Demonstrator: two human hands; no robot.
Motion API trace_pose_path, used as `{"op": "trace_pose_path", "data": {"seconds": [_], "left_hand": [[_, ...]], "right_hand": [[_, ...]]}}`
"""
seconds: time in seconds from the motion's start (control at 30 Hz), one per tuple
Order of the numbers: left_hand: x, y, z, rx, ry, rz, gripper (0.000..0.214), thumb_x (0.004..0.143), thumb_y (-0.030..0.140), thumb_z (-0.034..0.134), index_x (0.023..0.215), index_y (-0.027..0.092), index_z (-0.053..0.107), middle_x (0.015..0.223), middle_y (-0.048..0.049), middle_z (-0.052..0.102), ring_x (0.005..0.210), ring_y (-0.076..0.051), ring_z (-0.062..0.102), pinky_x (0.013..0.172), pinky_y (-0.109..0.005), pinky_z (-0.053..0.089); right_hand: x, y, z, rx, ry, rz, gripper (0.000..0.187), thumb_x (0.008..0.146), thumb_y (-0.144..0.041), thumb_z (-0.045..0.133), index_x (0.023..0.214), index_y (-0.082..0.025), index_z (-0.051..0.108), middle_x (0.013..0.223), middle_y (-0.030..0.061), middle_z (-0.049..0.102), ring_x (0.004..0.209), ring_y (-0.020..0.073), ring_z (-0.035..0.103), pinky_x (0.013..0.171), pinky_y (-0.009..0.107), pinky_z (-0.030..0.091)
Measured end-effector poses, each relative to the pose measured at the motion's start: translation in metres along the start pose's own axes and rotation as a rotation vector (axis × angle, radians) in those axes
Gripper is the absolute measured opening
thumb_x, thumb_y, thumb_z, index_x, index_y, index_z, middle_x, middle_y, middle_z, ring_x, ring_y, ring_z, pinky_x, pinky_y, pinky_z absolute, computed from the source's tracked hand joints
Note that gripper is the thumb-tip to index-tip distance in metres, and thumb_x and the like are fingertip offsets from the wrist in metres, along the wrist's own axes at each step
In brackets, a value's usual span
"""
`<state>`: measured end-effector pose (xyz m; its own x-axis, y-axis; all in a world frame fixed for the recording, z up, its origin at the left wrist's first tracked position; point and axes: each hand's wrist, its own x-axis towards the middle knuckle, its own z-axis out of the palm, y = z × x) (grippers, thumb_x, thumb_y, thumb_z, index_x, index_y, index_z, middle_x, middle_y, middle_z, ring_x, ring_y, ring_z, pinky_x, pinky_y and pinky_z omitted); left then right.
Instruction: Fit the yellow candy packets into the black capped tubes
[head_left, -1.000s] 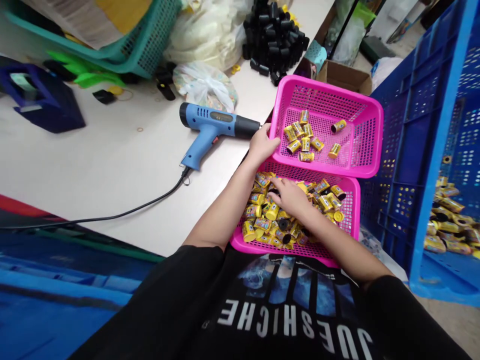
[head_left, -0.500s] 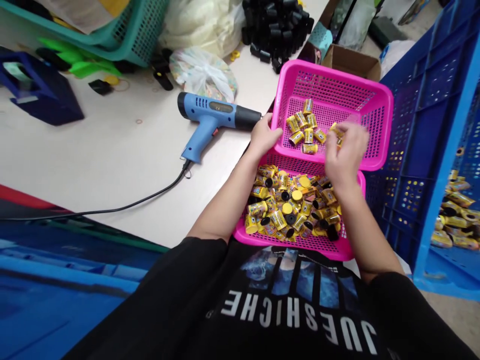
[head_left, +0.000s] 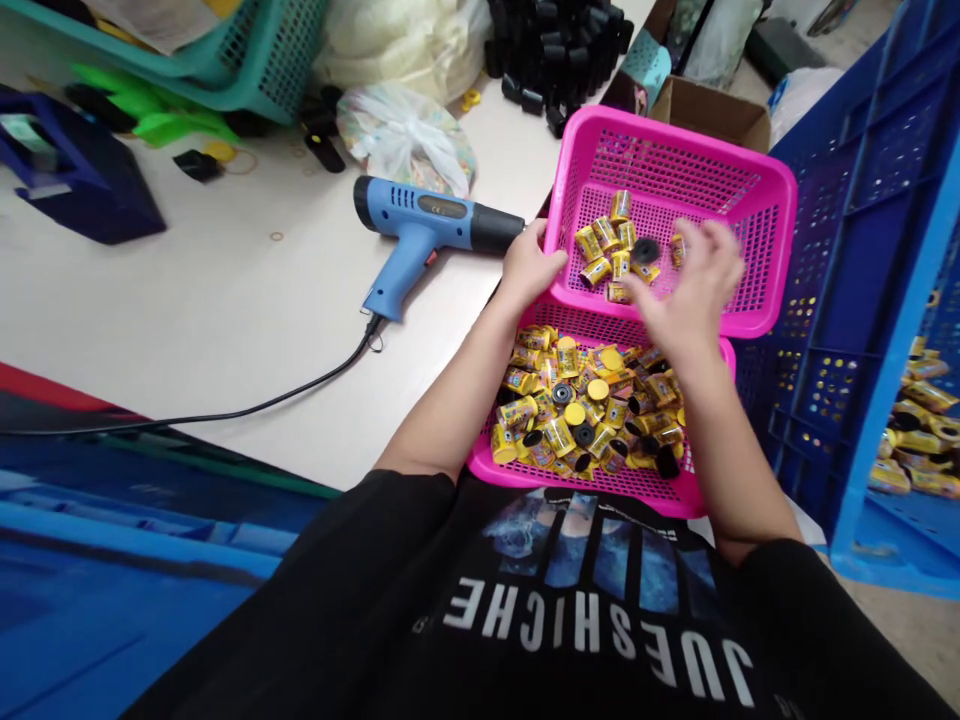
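Note:
My left hand [head_left: 529, 265] grips the left rim of an upper pink plastic mesh basket [head_left: 671, 125]. That basket holds a small cluster of yellow labelled canisters [head_left: 604, 250]. My right hand [head_left: 694, 280] hovers over it, blurred, with fingers spread and nothing visible in them. Near its fingertips are a black round piece [head_left: 645, 250] and a lone yellow canister [head_left: 677, 250]. Below, a second pink basket [head_left: 585, 482] is heaped with yellow canisters [head_left: 570, 420], some showing black ends or yellow lids. My forearms cross above it.
A blue heat gun [head_left: 427, 225] with a black cord lies on the pale table next to the baskets. Behind stand a pile of black cylinders [head_left: 555, 50] and a cardboard box [head_left: 712, 115]. A blue crate [head_left: 847, 300] with more canisters stands to the right.
My right hand has spread its fingers and moved slightly left over the upper basket. A black round piece now shows there. My left hand stays on the rim.

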<state>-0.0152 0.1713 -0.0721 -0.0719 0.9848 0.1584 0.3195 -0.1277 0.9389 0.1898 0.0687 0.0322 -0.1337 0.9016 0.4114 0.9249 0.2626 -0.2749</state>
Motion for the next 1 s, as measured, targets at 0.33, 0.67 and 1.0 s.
{"op": "trace_pose_path", "data": {"seconds": [0.33, 0.67, 1.0], "left_hand": [[-0.002, 0.002, -0.001, 0.010, -0.007, 0.015, 0.038, 0.077, 0.010, 0.061, 0.114, 0.017, 0.067, 0.116, -0.0066, 0.076, 0.107, -0.024, 0.071, 0.100, -0.038, 0.055], [-0.002, 0.005, -0.004, -0.028, -0.044, -0.003, 0.039, 0.075, 0.007, 0.061, 0.112, 0.015, 0.067, 0.113, -0.0082, 0.076, 0.102, -0.024, 0.071, 0.097, -0.038, 0.056], [-0.005, 0.010, -0.011, -0.041, -0.069, 0.008, 0.039, 0.073, 0.009, 0.062, 0.111, 0.016, 0.065, 0.108, -0.0071, 0.075, 0.096, -0.024, 0.071, 0.095, -0.040, 0.058]], "right_hand": [[-0.058, -0.053, 0.059, -0.043, -0.608, 0.007, 0.036, 0.095, -0.041, 0.060, 0.120, -0.014, 0.061, 0.105, 0.0182, 0.075, 0.102, 0.0337, 0.068, 0.089, 0.048, 0.050], [-0.006, -0.032, 0.028, 0.135, -0.334, -0.186, 0.028, 0.100, -0.030, 0.049, 0.121, -0.017, 0.061, 0.117, 0.0145, 0.066, 0.115, 0.0284, 0.057, 0.107, 0.048, 0.044], [-0.030, -0.071, 0.092, -0.009, -0.693, -0.595, 0.036, 0.091, -0.036, 0.064, 0.123, -0.019, 0.067, 0.129, 0.0160, 0.061, 0.118, 0.0344, 0.054, 0.090, 0.045, 0.052]]}}
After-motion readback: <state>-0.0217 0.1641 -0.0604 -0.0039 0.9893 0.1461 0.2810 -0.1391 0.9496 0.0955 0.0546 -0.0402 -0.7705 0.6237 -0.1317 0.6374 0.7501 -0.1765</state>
